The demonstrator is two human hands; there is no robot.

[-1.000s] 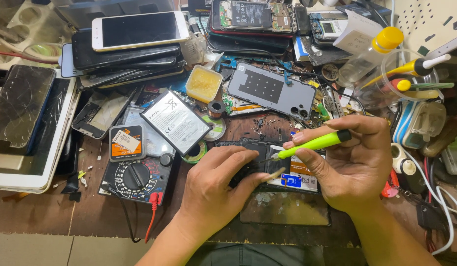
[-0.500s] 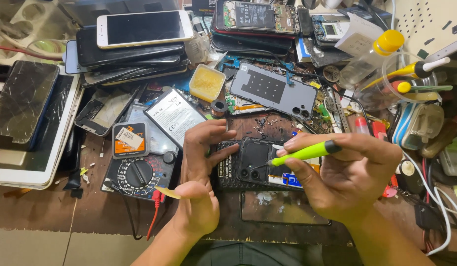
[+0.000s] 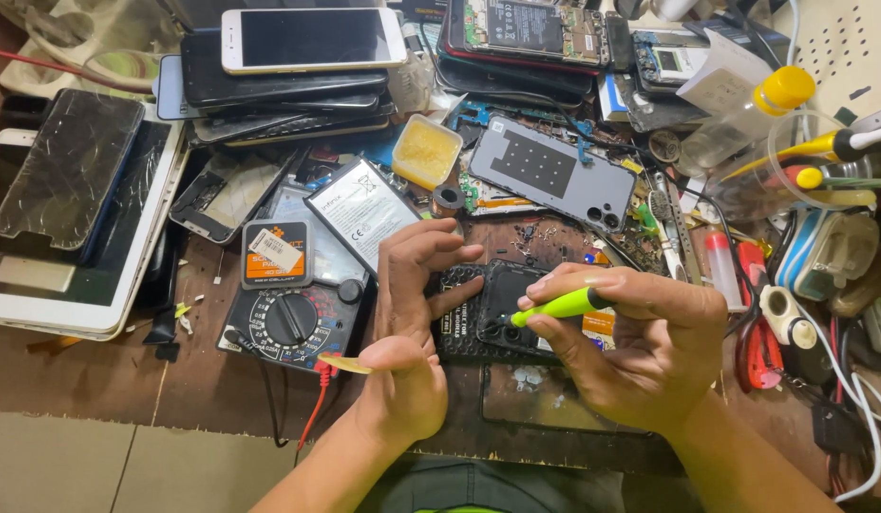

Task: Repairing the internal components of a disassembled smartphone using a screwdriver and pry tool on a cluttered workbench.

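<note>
Cluttered brown workbench (image 3: 98, 380) fills the view, with a large white tablet with a cracked dark screen (image 3: 70, 228) at the left edge and a stack of flat smartphones (image 3: 288, 66) along the back. Nearer the middle lie a black dial multimeter with an orange label (image 3: 288, 304) and a grey phone back cover (image 3: 545, 176). At the centre sits an opened black phone body (image 3: 488, 313), its long axis running left to right, directly between the hands and touched by both. The left hand (image 3: 412, 313) rests spread fingers on the phone's left part and pinches a thin yellow pry pick (image 3: 343, 363) under its thumb. The right hand (image 3: 640, 342) grips a slim lime-green screwdriver (image 3: 554, 306), its tip down on the phone, pointing left.
</note>
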